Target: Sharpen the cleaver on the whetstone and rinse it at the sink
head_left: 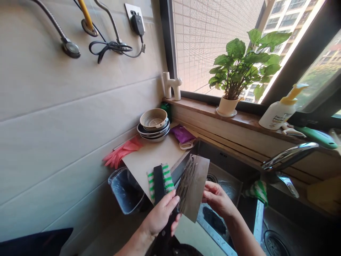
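1. Left hand (163, 212) closed around the cleaver (199, 183) where handle meets blade.
2. Cleaver held up over the sink's (258, 220) near left side; blade points far, streaks on its face.
3. Right hand (217, 199) at the blade's right edge, fingers curled; cannot tell whether they pinch it.
4. Green-striped cloth (168, 178) left of the blade.
5. Farther: purple packet (182, 134), stacked bowls (157, 135).
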Tool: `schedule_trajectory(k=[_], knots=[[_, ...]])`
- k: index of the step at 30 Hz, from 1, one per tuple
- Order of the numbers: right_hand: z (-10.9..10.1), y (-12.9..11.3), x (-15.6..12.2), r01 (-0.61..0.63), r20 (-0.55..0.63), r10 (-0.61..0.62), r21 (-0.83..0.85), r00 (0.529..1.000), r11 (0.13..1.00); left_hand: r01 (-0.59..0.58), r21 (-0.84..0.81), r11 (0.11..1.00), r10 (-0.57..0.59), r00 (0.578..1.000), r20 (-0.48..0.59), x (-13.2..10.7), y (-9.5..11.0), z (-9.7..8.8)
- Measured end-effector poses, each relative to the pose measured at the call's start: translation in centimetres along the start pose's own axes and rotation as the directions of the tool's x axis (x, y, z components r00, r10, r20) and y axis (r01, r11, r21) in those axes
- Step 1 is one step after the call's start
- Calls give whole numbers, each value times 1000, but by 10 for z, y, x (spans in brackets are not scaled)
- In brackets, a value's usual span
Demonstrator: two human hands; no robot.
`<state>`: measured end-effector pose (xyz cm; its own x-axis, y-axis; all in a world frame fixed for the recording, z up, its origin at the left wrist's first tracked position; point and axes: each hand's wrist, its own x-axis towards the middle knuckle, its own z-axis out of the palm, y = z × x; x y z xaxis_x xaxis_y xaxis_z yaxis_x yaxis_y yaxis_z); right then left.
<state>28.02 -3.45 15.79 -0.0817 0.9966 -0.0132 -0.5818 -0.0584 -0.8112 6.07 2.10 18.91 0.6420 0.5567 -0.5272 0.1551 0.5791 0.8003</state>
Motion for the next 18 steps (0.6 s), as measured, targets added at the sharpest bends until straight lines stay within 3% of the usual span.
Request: schedule_trajectory(k=[4, 10, 14, 18], knots=[[-7, -3, 2, 27, -65, -23, 58, 998, 998, 22, 10, 1000, -22, 999, 32, 0, -4, -4], [-12, -8, 9, 67, -111, -74, -61, 991, 996, 45, 21, 999, -46, 997, 54, 1, -9, -6], [-21, -8, 7, 33, -64, -33, 0, 997, 999, 78, -10, 997, -78, 996, 46, 1, -11, -7], [-27, -14, 9, 53, -130, -45, 63, 991, 997, 92, -25, 995, -89, 992, 85, 1, -16, -11]])
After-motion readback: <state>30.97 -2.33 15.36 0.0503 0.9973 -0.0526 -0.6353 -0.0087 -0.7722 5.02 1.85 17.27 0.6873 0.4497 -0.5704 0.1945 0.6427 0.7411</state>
